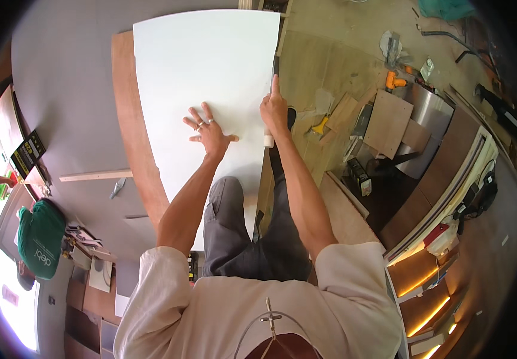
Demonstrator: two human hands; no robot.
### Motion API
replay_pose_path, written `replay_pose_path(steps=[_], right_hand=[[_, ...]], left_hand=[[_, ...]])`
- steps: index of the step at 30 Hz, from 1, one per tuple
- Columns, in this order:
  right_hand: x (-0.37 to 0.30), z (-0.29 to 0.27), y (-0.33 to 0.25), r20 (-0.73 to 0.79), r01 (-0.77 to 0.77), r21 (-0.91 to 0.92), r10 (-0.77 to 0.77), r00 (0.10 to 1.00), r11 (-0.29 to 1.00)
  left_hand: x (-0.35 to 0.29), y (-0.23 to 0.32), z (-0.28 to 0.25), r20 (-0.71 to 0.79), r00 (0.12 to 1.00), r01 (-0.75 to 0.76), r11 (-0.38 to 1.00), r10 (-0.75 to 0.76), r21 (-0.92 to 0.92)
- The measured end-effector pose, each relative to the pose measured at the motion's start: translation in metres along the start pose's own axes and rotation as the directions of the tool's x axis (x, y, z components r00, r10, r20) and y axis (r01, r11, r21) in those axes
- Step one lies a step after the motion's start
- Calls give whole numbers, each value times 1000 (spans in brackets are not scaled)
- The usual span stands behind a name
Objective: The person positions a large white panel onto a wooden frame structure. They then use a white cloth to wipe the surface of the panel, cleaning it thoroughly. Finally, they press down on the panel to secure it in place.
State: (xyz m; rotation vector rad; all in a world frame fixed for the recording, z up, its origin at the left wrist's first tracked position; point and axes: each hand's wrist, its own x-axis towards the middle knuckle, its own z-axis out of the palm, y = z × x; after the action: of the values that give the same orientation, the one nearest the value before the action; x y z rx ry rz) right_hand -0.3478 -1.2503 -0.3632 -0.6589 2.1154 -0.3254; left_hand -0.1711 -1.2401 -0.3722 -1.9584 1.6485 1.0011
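A large white panel (210,66) lies in front of me, its near part by my knee. My left hand (211,133) is spread on its surface, fingers apart, with rings on them. At the panel's right edge my right hand (274,110) is closed around a slim hand tool, the index finger stretched forward along it. The tool's pale rounded handle (268,141) sticks out behind the palm, and a dark narrow strip shows ahead of the fingertip. Its exact kind is hidden by the hand. A reddish-brown wooden board (134,113) shows from under the panel's left side.
A wooden strip (95,175) and a small scraper-like tool (117,188) lie on the grey surface at left. To the right are a yellow-handled brush (318,126), wood offcuts (389,122) and an orange power drill (395,80). A green bag (41,239) is at lower left.
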Motion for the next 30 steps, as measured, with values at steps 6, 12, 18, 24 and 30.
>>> replay_pose_path(steps=[6,12,18,24,30], right_hand=[[0,-16,-4,22,73,4,-73,997,997],[16,2,34,3,109,-64,-109,994,992],[8,2,13,12,55,-79,-54,998,995],[-7,-1,11,29,70,-65,-69,997,995],[30,3,53,51,19,170,-29,998,985]], left_hand=[[5,4,-2,-22,1000,-9,1000,9,15],[-6,3,-4,35,999,-12,999,10,41],[2,2,-2,-14,999,-34,999,34,-2],[-4,1,-6,14,1000,25,999,-25,40],[0,9,-2,1,999,-43,998,43,38]])
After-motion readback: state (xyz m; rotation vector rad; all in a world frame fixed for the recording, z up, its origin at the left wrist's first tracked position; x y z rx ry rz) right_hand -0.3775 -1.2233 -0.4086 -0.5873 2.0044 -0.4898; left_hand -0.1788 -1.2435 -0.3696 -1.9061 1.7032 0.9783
